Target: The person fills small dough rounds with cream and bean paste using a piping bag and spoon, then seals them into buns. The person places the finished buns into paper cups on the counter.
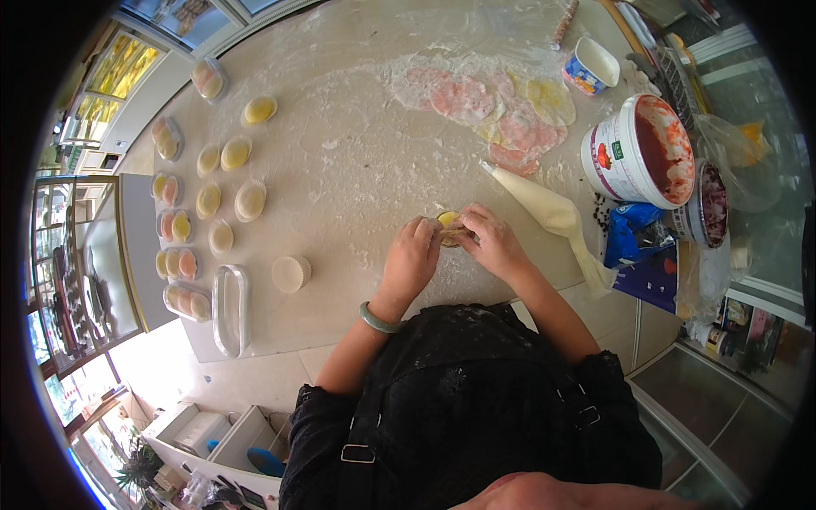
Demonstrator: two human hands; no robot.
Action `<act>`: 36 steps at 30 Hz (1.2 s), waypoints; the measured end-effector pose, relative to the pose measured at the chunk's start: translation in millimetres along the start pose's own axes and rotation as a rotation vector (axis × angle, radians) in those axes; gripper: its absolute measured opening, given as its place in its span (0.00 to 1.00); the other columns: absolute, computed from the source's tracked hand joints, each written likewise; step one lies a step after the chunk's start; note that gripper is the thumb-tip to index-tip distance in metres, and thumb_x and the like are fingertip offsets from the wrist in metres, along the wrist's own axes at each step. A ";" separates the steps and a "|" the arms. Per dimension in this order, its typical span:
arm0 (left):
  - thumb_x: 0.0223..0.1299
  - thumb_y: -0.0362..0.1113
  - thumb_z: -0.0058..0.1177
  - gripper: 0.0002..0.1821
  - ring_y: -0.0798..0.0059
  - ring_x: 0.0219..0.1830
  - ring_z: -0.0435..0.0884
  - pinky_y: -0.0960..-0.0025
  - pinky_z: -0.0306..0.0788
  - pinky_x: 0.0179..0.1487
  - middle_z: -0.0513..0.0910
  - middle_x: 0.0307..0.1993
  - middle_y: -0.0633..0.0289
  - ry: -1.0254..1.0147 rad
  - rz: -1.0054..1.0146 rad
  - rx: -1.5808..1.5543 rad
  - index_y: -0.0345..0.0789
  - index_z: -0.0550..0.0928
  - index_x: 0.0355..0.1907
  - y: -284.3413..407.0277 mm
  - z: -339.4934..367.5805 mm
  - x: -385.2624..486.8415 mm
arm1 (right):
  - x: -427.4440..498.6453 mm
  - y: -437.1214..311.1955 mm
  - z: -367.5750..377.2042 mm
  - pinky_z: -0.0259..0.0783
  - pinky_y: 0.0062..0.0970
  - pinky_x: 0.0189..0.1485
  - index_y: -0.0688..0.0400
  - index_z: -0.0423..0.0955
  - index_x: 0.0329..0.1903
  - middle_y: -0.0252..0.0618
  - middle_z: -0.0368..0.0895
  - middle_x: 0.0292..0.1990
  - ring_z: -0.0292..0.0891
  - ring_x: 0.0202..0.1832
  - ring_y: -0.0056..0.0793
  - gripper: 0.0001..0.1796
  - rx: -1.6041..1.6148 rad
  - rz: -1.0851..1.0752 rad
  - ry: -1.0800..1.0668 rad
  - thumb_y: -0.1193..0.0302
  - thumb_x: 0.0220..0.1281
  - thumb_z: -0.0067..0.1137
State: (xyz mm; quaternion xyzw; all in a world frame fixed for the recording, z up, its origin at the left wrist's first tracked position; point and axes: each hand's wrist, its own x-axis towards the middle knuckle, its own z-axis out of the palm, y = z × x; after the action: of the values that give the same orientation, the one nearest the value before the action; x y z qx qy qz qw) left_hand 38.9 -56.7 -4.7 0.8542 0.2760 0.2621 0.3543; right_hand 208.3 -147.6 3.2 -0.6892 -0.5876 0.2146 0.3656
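Close to the table's near edge, my left hand and my right hand meet over a small round mould holding a yellow dough wrapper. The fingers of both hands pinch a pale edge of the dough between them; what lies inside is mostly hidden by the fingers. A piping bag of pale cream lies to the right of my right hand. Beyond it, floured pink, white and yellow dough rounds overlap in a loose pile. An empty pleated paper cup stands left of my left hand.
Filled yellow and cream dough balls sit in paper cups at the left, beside clear packs of them and an empty clear tray. At the right stand a tub of red filling, a dark-filled tub, a carton and a blue packet.
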 end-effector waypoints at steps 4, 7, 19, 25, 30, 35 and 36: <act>0.56 0.25 0.63 0.14 0.60 0.35 0.83 0.62 0.77 0.39 0.83 0.35 0.56 0.054 -0.063 -0.030 0.34 0.76 0.44 -3.5 0.0 0.6 | 0.0 -2.4 1.6 0.78 0.37 0.42 0.58 0.77 0.43 0.40 0.79 0.44 0.81 0.42 0.43 0.12 -0.066 0.010 0.025 0.75 0.55 0.66; 0.57 0.25 0.63 0.13 0.64 0.35 0.85 0.65 0.78 0.40 0.84 0.35 0.56 0.060 -0.156 -0.169 0.33 0.76 0.43 3.8 2.2 -1.0 | 0.9 -8.2 1.9 0.79 0.36 0.42 0.59 0.78 0.43 0.40 0.79 0.45 0.81 0.42 0.43 0.12 -0.082 -0.025 0.036 0.75 0.56 0.66; 0.59 0.25 0.57 0.10 0.56 0.46 0.82 0.61 0.76 0.49 0.85 0.43 0.55 -0.004 -0.111 -0.204 0.33 0.82 0.45 0.4 -19.8 13.6 | -2.3 -2.3 5.7 0.77 0.38 0.40 0.61 0.78 0.37 0.42 0.80 0.40 0.80 0.40 0.45 0.09 -0.055 -0.143 -0.023 0.78 0.53 0.66; 0.61 0.27 0.54 0.14 0.52 0.47 0.80 0.57 0.73 0.52 0.84 0.41 0.54 -0.169 -0.045 -0.197 0.34 0.80 0.50 -12.7 -18.0 29.1 | -1.9 -2.2 5.0 0.77 0.35 0.40 0.59 0.75 0.33 0.38 0.80 0.41 0.80 0.40 0.42 0.10 -0.099 -0.229 0.044 0.80 0.48 0.68; 0.61 0.27 0.54 0.13 0.51 0.44 0.80 0.55 0.73 0.49 0.83 0.37 0.53 -0.164 -0.052 -0.190 0.34 0.77 0.50 -13.9 -17.0 29.5 | 0.2 -7.5 -0.6 0.78 0.38 0.40 0.62 0.74 0.35 0.42 0.79 0.40 0.80 0.39 0.44 0.09 -0.052 -0.205 -0.026 0.80 0.51 0.66; 0.61 0.27 0.54 0.10 0.50 0.43 0.80 0.54 0.73 0.47 0.82 0.35 0.51 -0.151 0.012 -0.148 0.32 0.76 0.45 -13.5 -14.2 31.4 | 2.6 -11.5 1.2 0.77 0.36 0.39 0.62 0.74 0.37 0.42 0.79 0.42 0.80 0.39 0.44 0.10 -0.054 -0.139 0.042 0.79 0.53 0.66; 0.61 0.27 0.54 0.10 0.50 0.43 0.80 0.54 0.73 0.47 0.82 0.36 0.51 -0.158 0.002 -0.155 0.32 0.76 0.45 -12.6 -13.2 31.1 | 2.9 -12.2 2.0 0.77 0.36 0.39 0.62 0.74 0.37 0.42 0.79 0.42 0.81 0.39 0.44 0.10 -0.037 -0.087 0.060 0.79 0.54 0.66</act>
State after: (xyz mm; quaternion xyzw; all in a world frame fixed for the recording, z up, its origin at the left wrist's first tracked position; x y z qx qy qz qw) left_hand 48.9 -22.7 1.8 0.8424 0.2254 0.2149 0.4397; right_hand 199.5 -143.8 11.6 -0.6756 -0.6097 0.1667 0.3794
